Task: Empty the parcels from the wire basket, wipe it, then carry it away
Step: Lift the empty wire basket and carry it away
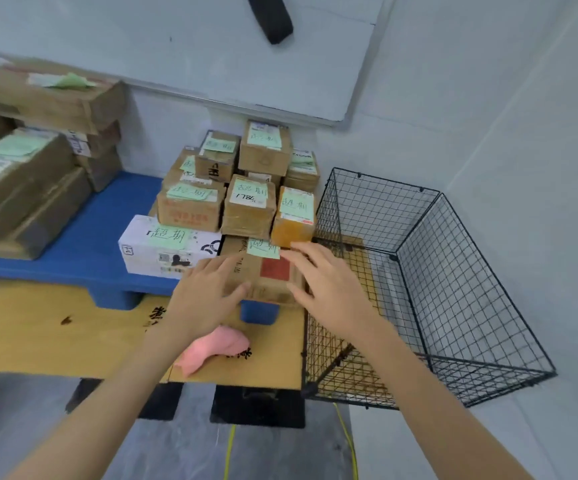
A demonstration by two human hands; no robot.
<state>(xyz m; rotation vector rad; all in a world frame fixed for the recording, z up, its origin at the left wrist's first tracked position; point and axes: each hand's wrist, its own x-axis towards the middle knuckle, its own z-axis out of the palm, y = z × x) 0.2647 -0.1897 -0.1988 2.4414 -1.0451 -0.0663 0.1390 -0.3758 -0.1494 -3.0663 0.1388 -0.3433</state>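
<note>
Against the wall to my right, the wire basket is sitting with nothing inside it, its near end resting on the brown cardboard sheet. Left of it, the blue pallet is carrying stacked parcels with green notes. At the pallet's front edge, just beside the basket, a brown parcel is lying flat, and I am pressing both hands against it. My left hand is spreading its fingers loosely on the near left side; my right hand is lying splayed over the right end, gripping nothing. Below my left wrist, the pink cloth is lying crumpled on the cardboard.
</note>
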